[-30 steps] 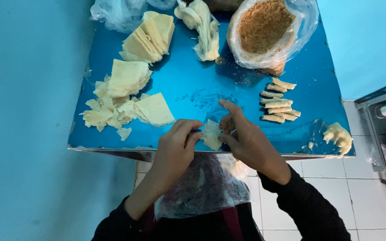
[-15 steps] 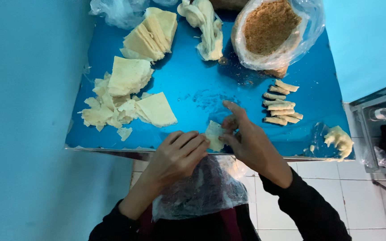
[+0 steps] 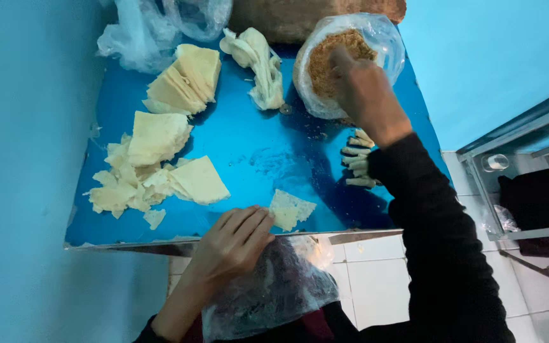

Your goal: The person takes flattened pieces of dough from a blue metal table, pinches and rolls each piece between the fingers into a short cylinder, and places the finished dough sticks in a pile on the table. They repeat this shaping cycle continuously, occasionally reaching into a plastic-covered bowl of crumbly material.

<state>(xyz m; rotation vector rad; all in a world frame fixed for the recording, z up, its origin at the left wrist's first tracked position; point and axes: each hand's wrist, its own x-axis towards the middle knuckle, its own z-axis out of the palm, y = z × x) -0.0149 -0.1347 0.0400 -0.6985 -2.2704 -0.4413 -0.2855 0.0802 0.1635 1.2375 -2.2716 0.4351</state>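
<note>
wrapper stacks point(image 3: 185, 79) | torn scraps point(image 3: 119, 190) | rolled pieces point(image 3: 358, 162) | crumpled bag point(image 3: 138, 32)

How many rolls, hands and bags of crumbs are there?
Rolls: 4 showing, others may hide behind the sleeve
Hands: 2, left hand and right hand
Crumb bag: 1
Total: 7

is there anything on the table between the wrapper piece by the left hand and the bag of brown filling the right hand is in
Nothing visible. The wrapper piece lies at the near edge by the left hand; bare blue table runs from it to the filling bag, where the right hand reaches in. The rolled pieces sit off to the right.
</note>
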